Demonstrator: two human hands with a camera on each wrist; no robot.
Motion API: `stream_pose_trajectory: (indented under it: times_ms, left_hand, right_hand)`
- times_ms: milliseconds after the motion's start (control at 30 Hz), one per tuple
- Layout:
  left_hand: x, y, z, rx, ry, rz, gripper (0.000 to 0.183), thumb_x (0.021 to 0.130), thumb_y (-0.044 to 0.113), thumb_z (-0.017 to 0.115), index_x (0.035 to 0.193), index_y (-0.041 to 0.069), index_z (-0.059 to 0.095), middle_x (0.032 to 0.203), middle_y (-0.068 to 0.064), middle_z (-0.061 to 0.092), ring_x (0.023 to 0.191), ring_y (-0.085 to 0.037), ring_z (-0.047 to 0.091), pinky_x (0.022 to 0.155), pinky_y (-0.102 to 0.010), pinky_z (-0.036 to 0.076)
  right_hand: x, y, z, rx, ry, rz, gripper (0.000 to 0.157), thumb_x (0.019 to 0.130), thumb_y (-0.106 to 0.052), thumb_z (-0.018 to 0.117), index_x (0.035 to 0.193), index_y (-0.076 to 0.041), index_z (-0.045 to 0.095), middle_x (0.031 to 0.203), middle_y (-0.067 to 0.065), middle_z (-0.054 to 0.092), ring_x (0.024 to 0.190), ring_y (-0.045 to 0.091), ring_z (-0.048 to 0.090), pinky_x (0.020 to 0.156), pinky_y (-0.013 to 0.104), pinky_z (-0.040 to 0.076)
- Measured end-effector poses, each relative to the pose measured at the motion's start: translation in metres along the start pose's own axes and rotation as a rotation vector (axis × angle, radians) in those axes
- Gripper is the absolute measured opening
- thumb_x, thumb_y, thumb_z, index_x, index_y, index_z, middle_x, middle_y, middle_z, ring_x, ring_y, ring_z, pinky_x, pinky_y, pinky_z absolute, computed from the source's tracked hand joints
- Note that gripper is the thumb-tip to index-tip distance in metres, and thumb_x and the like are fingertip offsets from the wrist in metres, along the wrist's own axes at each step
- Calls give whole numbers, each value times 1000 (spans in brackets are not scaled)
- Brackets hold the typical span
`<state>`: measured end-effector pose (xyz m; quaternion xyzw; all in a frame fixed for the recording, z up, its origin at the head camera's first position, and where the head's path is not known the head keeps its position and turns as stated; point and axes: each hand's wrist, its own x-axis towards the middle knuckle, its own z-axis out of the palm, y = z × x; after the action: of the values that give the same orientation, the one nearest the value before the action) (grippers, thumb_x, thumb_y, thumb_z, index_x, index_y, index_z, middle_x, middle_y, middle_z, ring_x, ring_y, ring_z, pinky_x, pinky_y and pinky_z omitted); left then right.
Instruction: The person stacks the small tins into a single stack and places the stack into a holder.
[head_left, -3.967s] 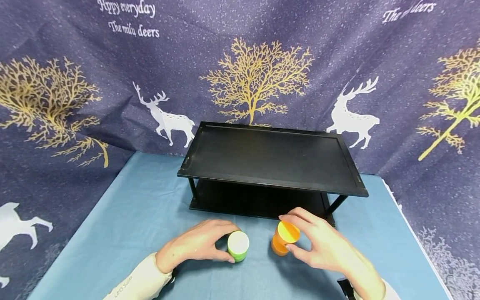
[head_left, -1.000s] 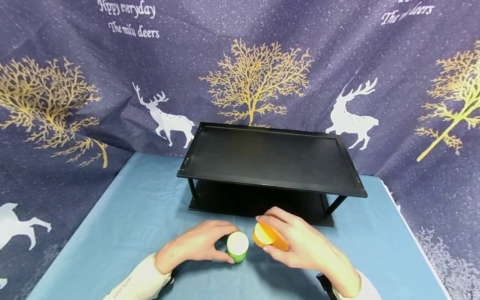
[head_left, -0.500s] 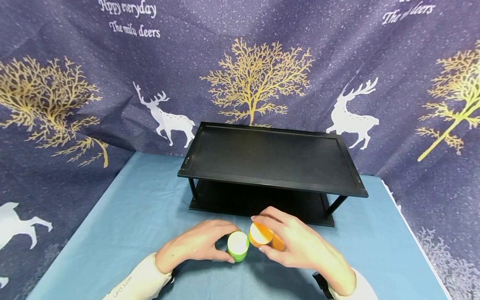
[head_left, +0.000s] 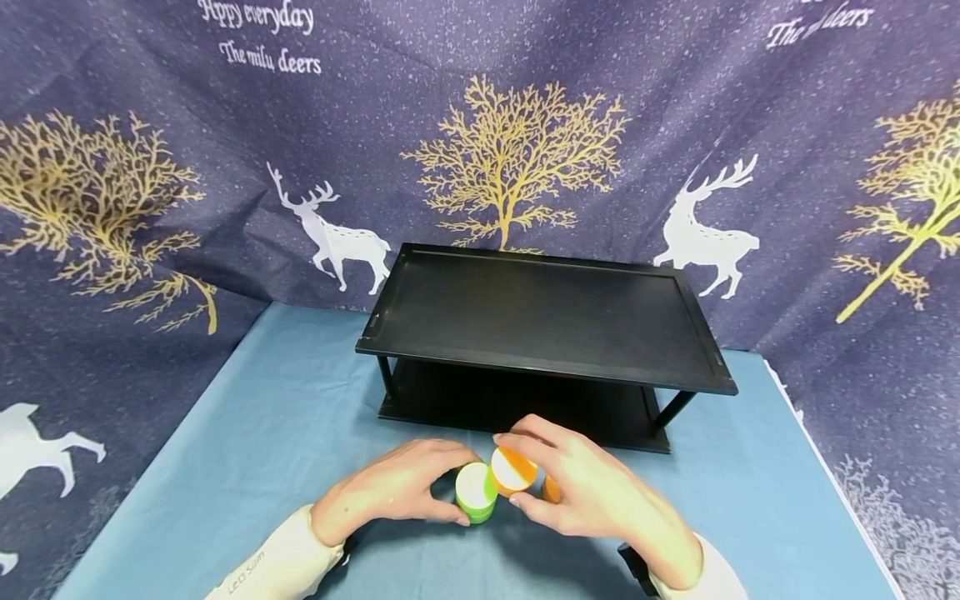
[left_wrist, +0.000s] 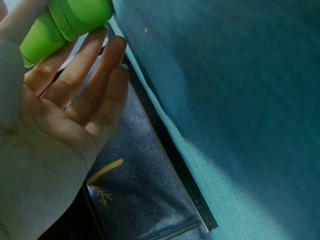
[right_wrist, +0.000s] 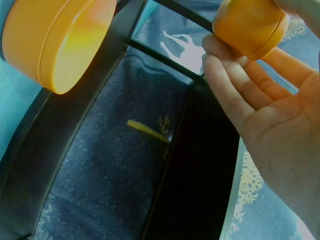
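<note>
My left hand [head_left: 405,483] grips a green cup [head_left: 476,493] between thumb and fingers, its round pale top facing up; in the left wrist view the green cup [left_wrist: 67,27] shows a raised band round its side. With thumb and fingertips my right hand [head_left: 581,483] holds an orange cup [head_left: 514,472], which overlaps the green cup's right edge in the head view. A second orange cup [head_left: 552,490] is mostly hidden behind the right hand. In the right wrist view this orange cup [right_wrist: 60,42] shows its open mouth, apart from the held orange cup [right_wrist: 250,27].
A black two-tier rack [head_left: 536,312] stands just beyond the hands, with a lower shelf [head_left: 517,398] under its top board. Blue cloth [head_left: 292,392] covers the table. Behind hangs a dark curtain [head_left: 360,125] printed with deer and trees.
My right hand has moved left, carrying the orange cup away from the second orange cup and up beside the green cup. My left hand has stayed put with the green cup.
</note>
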<state>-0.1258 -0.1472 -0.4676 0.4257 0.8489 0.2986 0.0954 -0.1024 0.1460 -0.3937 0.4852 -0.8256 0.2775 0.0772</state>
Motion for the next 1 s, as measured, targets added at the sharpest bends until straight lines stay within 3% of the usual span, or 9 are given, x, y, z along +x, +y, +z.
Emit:
stream_pose_trajectory:
  times_ms: [500, 633, 1000]
  left_hand:
    - [0, 0, -1, -17, -4, 9, 55, 85, 50, 88, 133, 34, 66, 120, 23, 66, 103, 1, 62, 96, -27, 55]
    - [0, -1, -1, -23, -10, 3, 56, 86, 50, 87, 135, 33, 65, 122, 22, 66, 105, 1, 62, 97, -28, 55]
    - [-1, -1, 0, -19, -4, 9, 55, 86, 51, 87, 132, 32, 66, 117, 22, 65, 100, -1, 63, 93, -25, 55]
  right_hand:
    - [4, -3, 4, 12, -19, 2, 55, 89, -25, 84, 139, -14, 64, 127, -6, 60, 100, 5, 60, 88, 15, 53]
    - [5, -4, 5, 21, -35, 26, 54, 89, -24, 84, 139, -15, 65, 128, -8, 59, 101, 4, 59, 81, 10, 50]
    - [8, -4, 9, 32, -17, -37, 54, 90, -23, 81, 140, -14, 63, 127, -4, 60, 101, 6, 61, 90, 16, 53]
